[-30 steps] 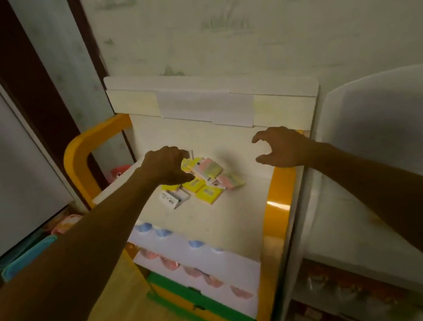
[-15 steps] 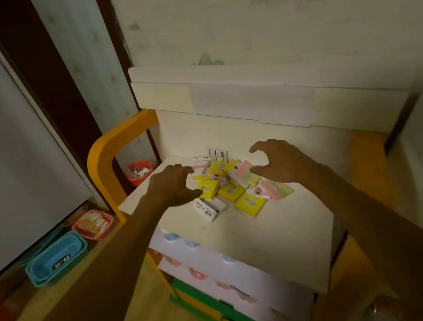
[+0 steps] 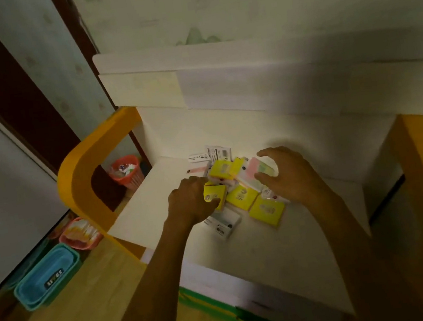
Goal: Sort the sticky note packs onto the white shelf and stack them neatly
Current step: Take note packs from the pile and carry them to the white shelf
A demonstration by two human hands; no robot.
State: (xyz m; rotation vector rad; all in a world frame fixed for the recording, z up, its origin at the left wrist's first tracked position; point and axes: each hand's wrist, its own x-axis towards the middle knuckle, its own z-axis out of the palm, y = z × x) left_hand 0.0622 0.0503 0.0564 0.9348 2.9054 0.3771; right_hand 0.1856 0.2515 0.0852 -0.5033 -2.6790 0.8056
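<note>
I'm over the white shelf (image 3: 257, 246) now, with the sticky note packs (image 3: 242, 196) heaped loose toward its back edge, left of the middle. My left hand (image 3: 191, 201) pinches one yellow pack (image 3: 215, 195) at the near left of the heap, fingers curled round it. My right hand (image 3: 285, 174) hangs spread over the pink and green pack (image 3: 259, 170), fingers bent wide; I can't tell if it touches. The labels on the white packs are too blurred to read. Down on the floor by the left, a blue basket (image 3: 47, 278) reads something like "LIVES".
</note>
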